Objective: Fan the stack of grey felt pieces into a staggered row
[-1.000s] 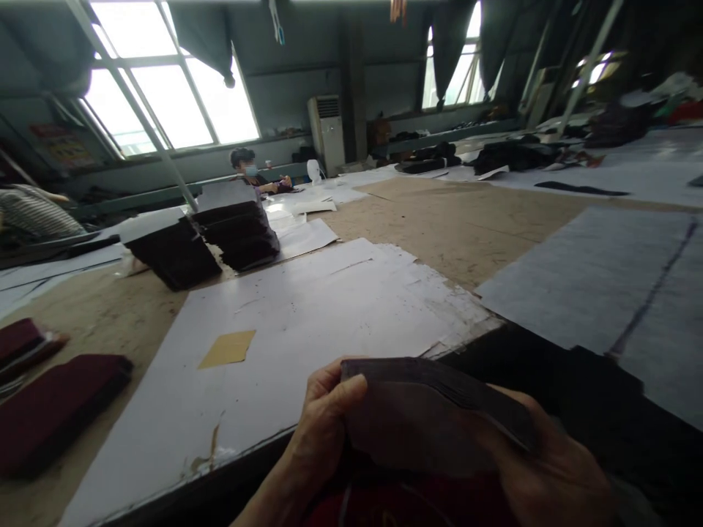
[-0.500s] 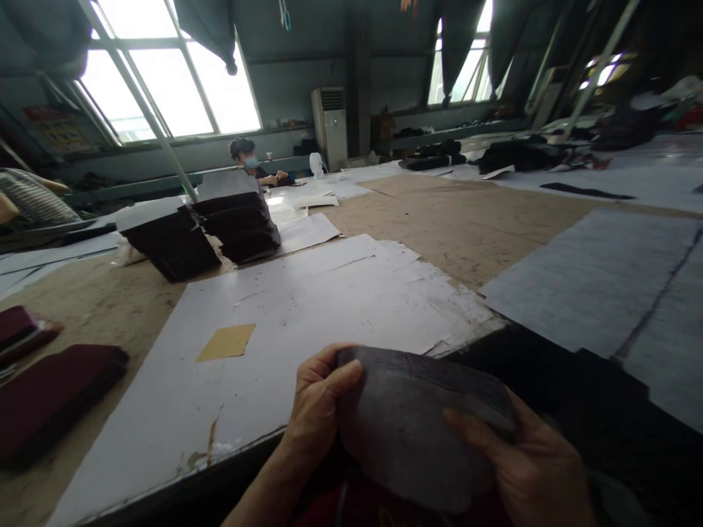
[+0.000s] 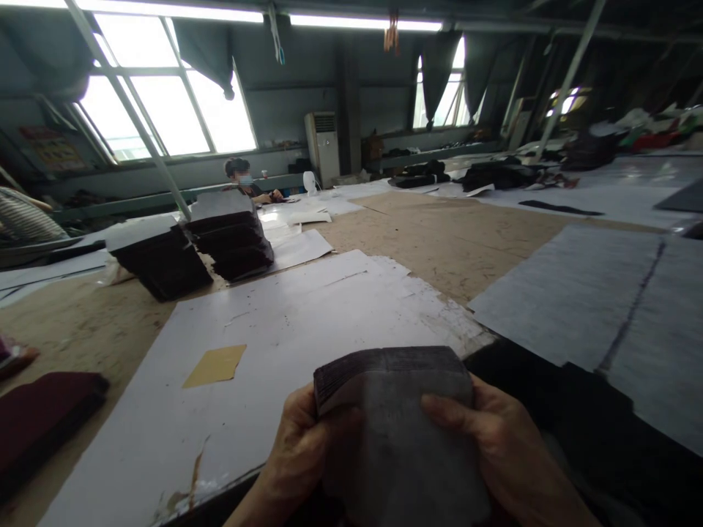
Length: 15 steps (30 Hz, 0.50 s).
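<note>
A thick stack of dark grey cut fabric pieces (image 3: 406,432) is held up in front of me, over the near edge of the table. My left hand (image 3: 307,439) grips its left side, with the thumb lying across the front face. At the right side, my right hand (image 3: 494,432) is closed on the stack, thumb pressed on the front piece. Many layer edges show along the top and upper left. The fingers behind the stack are hidden.
White sheeting (image 3: 274,329) covers the near table, with a tan paper scrap (image 3: 215,366) on it. Dark fabric stacks (image 3: 231,238) stand beyond; a maroon stack (image 3: 49,417) lies left. Grey sheeting (image 3: 549,285) spreads right. A masked person (image 3: 242,179) sits at the far side; a striped sleeve (image 3: 27,216) shows left.
The stack has turned more upright and shifted slightly left, so its layered top edge shows. My left thumb has slid lower over the front face. The view has tilted up a little.
</note>
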Each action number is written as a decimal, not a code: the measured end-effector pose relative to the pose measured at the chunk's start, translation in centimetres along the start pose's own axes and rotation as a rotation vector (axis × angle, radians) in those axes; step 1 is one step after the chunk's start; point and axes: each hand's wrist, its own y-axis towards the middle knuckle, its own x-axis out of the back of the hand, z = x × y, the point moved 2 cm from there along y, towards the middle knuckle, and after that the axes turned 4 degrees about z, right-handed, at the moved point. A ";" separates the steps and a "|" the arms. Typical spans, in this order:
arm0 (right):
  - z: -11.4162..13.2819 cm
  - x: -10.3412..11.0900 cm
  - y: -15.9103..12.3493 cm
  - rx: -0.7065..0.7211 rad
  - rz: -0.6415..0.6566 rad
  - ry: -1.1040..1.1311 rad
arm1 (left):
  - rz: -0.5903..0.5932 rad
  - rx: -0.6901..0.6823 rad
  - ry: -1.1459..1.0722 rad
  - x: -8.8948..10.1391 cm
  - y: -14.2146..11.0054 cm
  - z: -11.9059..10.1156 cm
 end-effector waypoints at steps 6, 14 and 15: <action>3.2 -3.3 4.2 0.112 0.147 -0.104 | -0.039 -0.114 0.111 2.5 3.8 -4.5; 4.9 -5.2 15.2 0.499 0.017 -0.574 | -0.112 0.059 0.095 5.6 13.4 -5.5; 4.6 -5.0 16.9 0.436 0.031 -0.565 | -0.127 0.037 0.123 6.2 14.7 -4.9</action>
